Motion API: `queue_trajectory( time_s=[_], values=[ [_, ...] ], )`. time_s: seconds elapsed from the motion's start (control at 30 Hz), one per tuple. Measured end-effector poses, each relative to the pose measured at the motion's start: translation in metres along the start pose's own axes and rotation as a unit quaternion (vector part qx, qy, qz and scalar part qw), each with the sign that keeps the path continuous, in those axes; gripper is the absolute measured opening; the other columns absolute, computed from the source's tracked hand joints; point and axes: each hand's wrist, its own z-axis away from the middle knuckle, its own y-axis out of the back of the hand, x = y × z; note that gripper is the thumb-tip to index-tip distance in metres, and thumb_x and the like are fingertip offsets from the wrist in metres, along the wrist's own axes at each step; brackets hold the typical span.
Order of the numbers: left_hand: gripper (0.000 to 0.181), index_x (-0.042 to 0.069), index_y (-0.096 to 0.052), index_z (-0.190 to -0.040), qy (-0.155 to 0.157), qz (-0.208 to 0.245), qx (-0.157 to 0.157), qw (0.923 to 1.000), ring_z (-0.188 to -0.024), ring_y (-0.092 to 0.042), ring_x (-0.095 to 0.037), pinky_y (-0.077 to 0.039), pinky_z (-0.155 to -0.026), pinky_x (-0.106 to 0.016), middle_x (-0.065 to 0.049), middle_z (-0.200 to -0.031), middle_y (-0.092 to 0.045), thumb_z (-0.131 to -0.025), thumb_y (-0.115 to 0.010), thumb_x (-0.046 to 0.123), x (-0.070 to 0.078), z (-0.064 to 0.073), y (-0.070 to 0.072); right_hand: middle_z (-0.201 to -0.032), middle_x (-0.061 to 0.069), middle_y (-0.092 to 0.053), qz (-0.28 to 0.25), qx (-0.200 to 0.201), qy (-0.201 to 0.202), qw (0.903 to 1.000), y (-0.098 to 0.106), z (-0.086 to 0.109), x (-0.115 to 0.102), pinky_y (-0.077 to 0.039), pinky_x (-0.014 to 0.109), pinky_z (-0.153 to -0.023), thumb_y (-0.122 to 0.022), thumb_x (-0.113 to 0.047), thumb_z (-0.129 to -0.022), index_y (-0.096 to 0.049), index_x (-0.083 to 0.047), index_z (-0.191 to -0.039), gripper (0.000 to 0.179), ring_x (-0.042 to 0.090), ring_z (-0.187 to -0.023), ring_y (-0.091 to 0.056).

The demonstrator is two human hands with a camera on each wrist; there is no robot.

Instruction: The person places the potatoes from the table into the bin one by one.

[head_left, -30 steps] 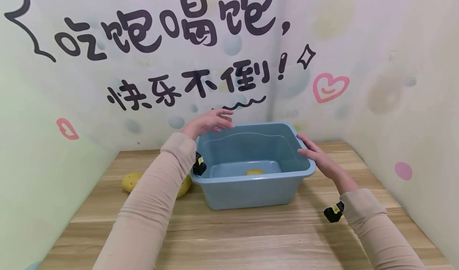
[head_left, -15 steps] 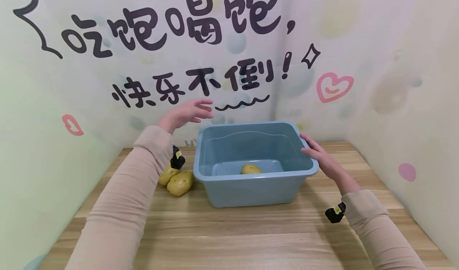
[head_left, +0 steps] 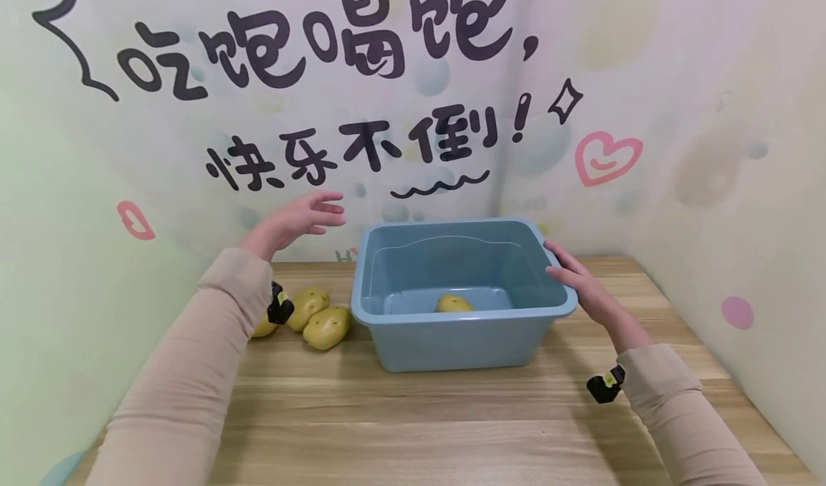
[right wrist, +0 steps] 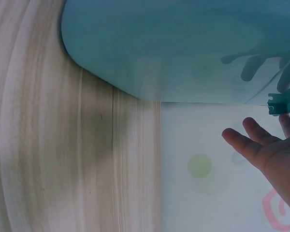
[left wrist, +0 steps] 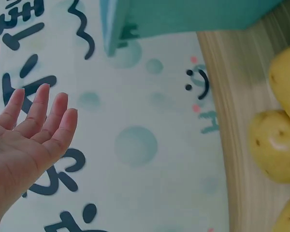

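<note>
My left hand (head_left: 299, 221) is raised above the table's back left, its fingers loosely extended and holding nothing. Just below and to its right, several yellow potatoes (head_left: 327, 327) lie together beside a blue plastic basin (head_left: 452, 342). In the left wrist view the hand's palm and fingers (left wrist: 63, 129) show in front of the wall, apart from the potatoes (left wrist: 275, 147). My right hand (head_left: 584, 285) holds the basin's right rim, thumb over the top and fingers outside below it. One potato (head_left: 454, 303) sits on the basin's floor.
The wooden table (head_left: 419, 429) meets a printed wall (head_left: 439, 206) at its back edge, close behind the basin. Side walls (head_left: 736, 185) stand at left and right. Each wrist carries a small black camera (head_left: 605, 386).
My left hand has moved left from over the basin's left rim, uncovering the potatoes on the table. My right hand keeps its place on the rim. The view has shifted slightly.
</note>
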Motion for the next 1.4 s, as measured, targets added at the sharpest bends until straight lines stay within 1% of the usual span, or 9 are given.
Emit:
queue_trajectory(
  time_s=[0.2,0.37,0.53,0.77,1.0,1.1,1.2,1.3,1.4],
  values=[
    [0.069,0.003,-0.016,-0.145,0.012,-0.01,-0.018,0.9997,-0.13,-0.031,-0.036,-0.026,-0.105,-0.049,-0.023,-0.145,-0.026,-0.09,-0.055,0.018,-0.033,0.012,0.006,-0.153,0.015,0.003,0.009,0.0,-0.005,0.9999,0.0,0.0,0.0,-0.023,0.051,-0.103,-0.038,-0.025,-0.097,-0.001,-0.012,-0.148,0.064,0.037,-0.135,-0.008],
    [0.069,0.001,-0.015,-0.144,0.008,-0.007,-0.02,0.9997,-0.128,-0.033,-0.039,-0.025,-0.105,-0.051,-0.025,-0.144,-0.026,-0.09,-0.055,0.02,-0.056,0.023,0.007,-0.153,0.015,0.003,0.0,-0.002,-0.004,1.0,0.0,-0.001,0.0,-0.018,0.058,-0.103,-0.038,-0.025,-0.096,0.0,-0.012,-0.148,0.065,0.038,-0.135,-0.007],
    [0.068,0.001,-0.018,-0.144,-0.011,-0.022,-0.004,0.9997,-0.126,-0.036,-0.039,-0.025,-0.105,-0.051,-0.025,-0.143,-0.029,-0.091,-0.055,0.021,-0.071,0.033,0.009,-0.153,0.015,0.003,0.005,0.0,-0.007,1.0,0.001,-0.001,-0.001,-0.02,0.056,-0.103,-0.037,-0.025,-0.096,0.0,-0.012,-0.148,0.065,0.038,-0.135,-0.008],
    [0.068,0.001,-0.02,-0.143,-0.014,-0.035,0.028,0.9989,-0.127,-0.034,-0.041,-0.025,-0.104,-0.052,-0.026,-0.142,-0.031,-0.09,-0.056,0.023,-0.092,0.049,0.013,-0.153,0.015,0.002,0.004,-0.001,-0.006,1.0,0.001,-0.001,0.0,-0.019,0.057,-0.102,-0.037,-0.025,-0.097,0.0,-0.013,-0.148,0.064,0.038,-0.135,-0.009],
    [0.067,-0.003,-0.018,-0.143,0.003,-0.027,0.051,0.9983,-0.126,-0.032,-0.043,-0.02,-0.104,-0.056,-0.028,-0.142,-0.028,-0.091,-0.054,0.02,-0.124,0.062,0.018,-0.153,0.014,0.003,0.003,-0.003,-0.005,1.0,0.001,-0.001,0.0,-0.018,0.058,-0.103,-0.037,-0.025,-0.096,0.0,-0.013,-0.148,0.064,0.038,-0.135,-0.007],
    [0.068,-0.002,-0.016,-0.143,0.015,-0.029,0.057,0.9978,-0.129,-0.027,-0.044,-0.017,-0.104,-0.058,-0.027,-0.144,-0.024,-0.092,-0.054,0.023,-0.136,0.066,0.02,-0.153,0.014,0.003,0.009,-0.003,-0.007,0.9999,0.001,-0.001,0.0,-0.023,0.052,-0.103,-0.037,-0.025,-0.096,-0.001,-0.013,-0.148,0.064,0.037,-0.135,-0.008],
    [0.071,0.0,-0.015,-0.144,0.027,-0.032,0.062,0.9972,-0.131,-0.022,-0.044,-0.016,-0.104,-0.059,-0.026,-0.146,-0.02,-0.092,-0.054,0.028,-0.146,0.07,0.021,-0.153,0.014,0.002,0.014,-0.003,-0.007,0.9999,0.001,-0.001,0.0,-0.031,0.038,-0.099,-0.038,-0.025,-0.096,-0.001,-0.013,-0.148,0.064,0.037,-0.135,-0.009],
    [0.073,-0.001,-0.016,-0.144,0.034,-0.038,0.069,0.9963,-0.13,-0.024,-0.044,-0.018,-0.104,-0.059,-0.026,-0.146,-0.02,-0.091,-0.054,0.032,-0.152,0.074,0.021,-0.153,0.015,0.001,0.013,-0.002,-0.005,0.9999,0.002,-0.001,0.0,-0.035,0.024,-0.092,-0.038,-0.025,-0.096,-0.002,-0.013,-0.148,0.064,0.037,-0.135,-0.01],
    [0.072,-0.004,-0.016,-0.143,0.037,-0.037,0.078,0.9956,-0.129,-0.025,-0.046,-0.02,-0.103,-0.058,-0.029,-0.144,-0.021,-0.092,-0.053,0.031,-0.156,0.076,0.019,-0.153,0.015,0.001,0.011,-0.003,-0.004,0.9999,0.001,0.0,0.0,-0.036,0.018,-0.087,-0.038,-0.024,-0.097,-0.002,-0.013,-0.148,0.064,0.037,-0.135,-0.01]
  ],
)
